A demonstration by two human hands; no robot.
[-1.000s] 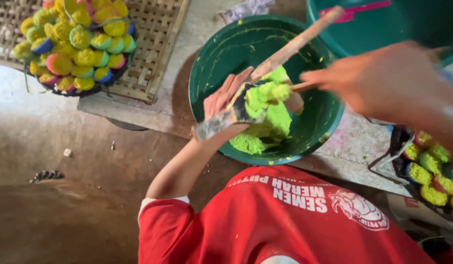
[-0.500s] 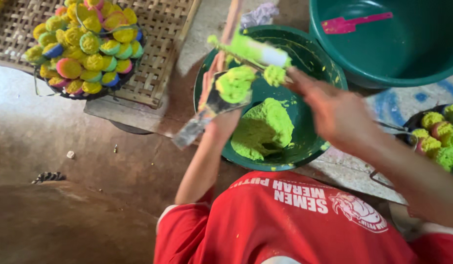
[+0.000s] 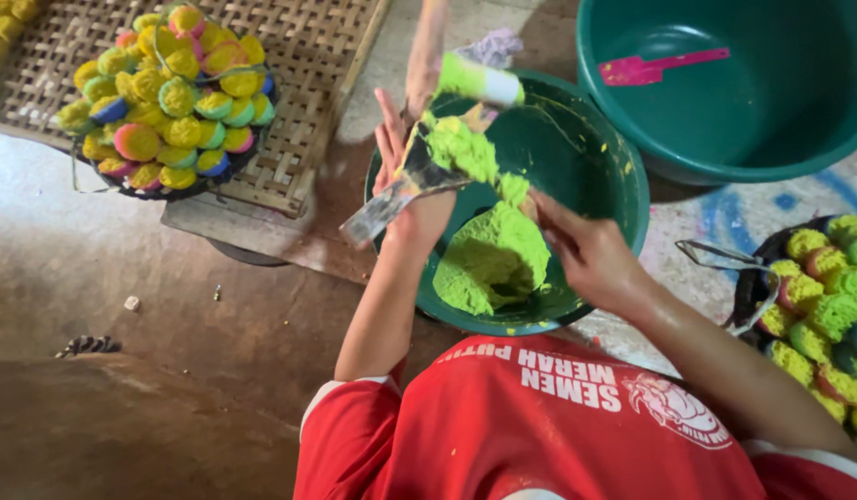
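Note:
My left hand (image 3: 405,185) is raised over the green basin (image 3: 623,167), holding a flat metal blade (image 3: 378,208) loaded with crumbly green dough (image 3: 461,148). A pale stick (image 3: 427,46) with a short tube mould (image 3: 479,81) smeared green rises from the same hand. My right hand (image 3: 586,250) is lower, inside the basin, with its fingertips pinching dough at the top of the green heap (image 3: 493,264). My red shirt fills the bottom of the view.
A larger teal basin (image 3: 725,102) with a pink spatula (image 3: 664,67) stands at the upper right. A basket of multicoloured cakes (image 3: 169,102) rests on a woven bamboo tray (image 3: 308,56) at the upper left. A dark tray of green and yellow cakes (image 3: 817,296) sits at the right.
My right hand has left the stick and dropped down into the basin onto the dough heap. The stick now stands upright by my left hand, which stays over the basin.

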